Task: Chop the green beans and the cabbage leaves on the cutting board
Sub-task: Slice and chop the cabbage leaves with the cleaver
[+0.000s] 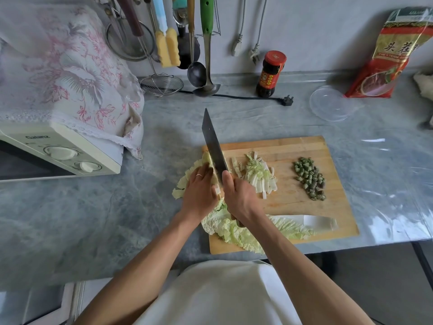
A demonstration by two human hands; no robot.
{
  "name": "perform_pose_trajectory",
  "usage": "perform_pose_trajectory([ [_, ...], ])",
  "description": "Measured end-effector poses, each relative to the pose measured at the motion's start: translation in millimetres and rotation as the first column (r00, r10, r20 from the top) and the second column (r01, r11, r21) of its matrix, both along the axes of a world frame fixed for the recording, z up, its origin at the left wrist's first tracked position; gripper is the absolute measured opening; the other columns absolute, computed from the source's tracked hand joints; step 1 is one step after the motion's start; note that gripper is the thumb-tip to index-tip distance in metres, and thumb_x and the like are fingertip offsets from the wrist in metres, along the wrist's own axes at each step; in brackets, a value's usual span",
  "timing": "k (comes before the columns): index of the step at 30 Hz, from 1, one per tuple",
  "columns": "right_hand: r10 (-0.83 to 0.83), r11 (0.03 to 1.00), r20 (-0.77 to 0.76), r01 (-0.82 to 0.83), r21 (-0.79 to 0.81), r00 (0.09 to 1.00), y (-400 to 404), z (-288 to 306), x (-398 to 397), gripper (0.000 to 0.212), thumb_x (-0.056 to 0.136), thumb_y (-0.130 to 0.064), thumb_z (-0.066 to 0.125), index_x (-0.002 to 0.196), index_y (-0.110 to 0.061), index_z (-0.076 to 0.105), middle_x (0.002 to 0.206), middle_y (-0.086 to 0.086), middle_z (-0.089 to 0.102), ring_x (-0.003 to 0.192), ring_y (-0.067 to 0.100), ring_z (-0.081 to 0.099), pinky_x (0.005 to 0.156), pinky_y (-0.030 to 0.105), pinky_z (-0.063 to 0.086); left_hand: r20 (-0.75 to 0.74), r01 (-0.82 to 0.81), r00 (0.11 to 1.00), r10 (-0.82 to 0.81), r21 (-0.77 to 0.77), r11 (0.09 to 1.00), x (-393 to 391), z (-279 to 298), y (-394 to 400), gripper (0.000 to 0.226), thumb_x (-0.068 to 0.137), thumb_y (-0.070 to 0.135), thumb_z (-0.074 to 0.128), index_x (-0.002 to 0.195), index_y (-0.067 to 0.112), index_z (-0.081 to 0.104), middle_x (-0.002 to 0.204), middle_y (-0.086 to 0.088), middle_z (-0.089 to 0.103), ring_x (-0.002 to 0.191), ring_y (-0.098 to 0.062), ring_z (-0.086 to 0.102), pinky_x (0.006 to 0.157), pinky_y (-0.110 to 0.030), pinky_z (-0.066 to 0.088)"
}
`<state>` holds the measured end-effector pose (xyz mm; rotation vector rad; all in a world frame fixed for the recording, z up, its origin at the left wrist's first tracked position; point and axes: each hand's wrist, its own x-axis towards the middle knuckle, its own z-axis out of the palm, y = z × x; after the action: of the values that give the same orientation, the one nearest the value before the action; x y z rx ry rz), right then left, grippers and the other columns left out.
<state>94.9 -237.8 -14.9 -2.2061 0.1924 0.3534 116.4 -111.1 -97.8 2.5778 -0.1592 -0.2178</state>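
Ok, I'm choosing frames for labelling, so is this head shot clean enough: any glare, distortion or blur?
Head view: soft daylight, weak shadows; glare on the plastic sheet at right; wide-angle bending curves the counter edge and microwave; the cleaver, both hands and chopped green beans are reasonably sharp.

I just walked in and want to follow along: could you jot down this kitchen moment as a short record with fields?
Board: wooden cutting board on a grey counter
Right hand: grips the cleaver, blade on the cabbage
Left hand: presses down the cabbage leaf being cut
Done: chopped cabbage, chopped green beans
Waiting: whole cabbage leaf at the board's near edge
Nearby: sauce bottle, microwave, clear lid
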Motion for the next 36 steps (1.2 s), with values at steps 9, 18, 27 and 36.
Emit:
perform_pose_trajectory([
  [9, 0.015, 0.999, 0.021, -0.014, -0.033, 1.000, 1.4, -9.6, 6.7, 0.056, 0.106, -0.043, 0.032, 0.056, -0.020, 0.040, 0.050, 0.000, 0.047, 0.039, 0.009, 0.043, 0.040, 0.024, 0.034, 0.017, 0.002, 1.000, -0.002, -0.023, 1.000, 0.8, -4.6, 0.9, 0.058, 0.093, 0.009, 0.047, 0.150, 0.011, 0.038, 0.158, -0.007, 0.035, 0.149, -0.023, 0.023, 0.122, -0.039, 0.019],
  [18, 0.007, 1.000, 0.000, -0.007, -0.014, 1.000, 7.9, -15.9, 21.4, 0.058, 0.105, -0.045, 0.027, 0.061, -0.014, 0.047, 0.049, 0.002, 0.051, 0.038, 0.010, 0.050, 0.042, 0.023, 0.038, 0.043, -0.029, 0.999, 0.030, -0.034, 0.999, -0.7, -7.0, -0.7, 0.058, 0.091, 0.006, 0.047, 0.148, 0.010, 0.042, 0.156, -0.007, 0.038, 0.147, -0.023, 0.027, 0.122, -0.038, 0.020],
  [27, -0.054, 0.998, -0.011, 0.054, 0.033, 0.998, 12.9, 0.4, 66.0, 0.058, 0.104, -0.048, 0.021, 0.064, -0.016, 0.049, 0.061, 0.013, 0.056, 0.053, 0.027, 0.056, 0.051, 0.031, 0.047, 0.046, 0.027, 0.999, -0.028, 0.025, 0.999, -0.9, 5.0, 2.0, 0.059, 0.096, 0.010, 0.050, 0.151, 0.005, 0.033, 0.160, -0.010, 0.029, 0.149, -0.027, 0.023, 0.124, -0.033, 0.013],
  [36, -0.175, 0.967, -0.074, 0.185, 0.172, 0.982, -30.6, 7.9, 20.5, 0.059, 0.105, -0.052, 0.028, 0.071, -0.009, 0.048, 0.056, 0.009, 0.050, 0.037, 0.018, 0.047, 0.037, 0.025, 0.038, 0.175, -0.012, 0.984, 0.014, -0.012, 1.000, 4.0, 24.4, 6.9, 0.026, 0.088, 0.010, 0.064, 0.112, 0.017, 0.072, 0.129, -0.005, 0.064, 0.121, -0.031, 0.055, 0.102, -0.045, 0.042],
])
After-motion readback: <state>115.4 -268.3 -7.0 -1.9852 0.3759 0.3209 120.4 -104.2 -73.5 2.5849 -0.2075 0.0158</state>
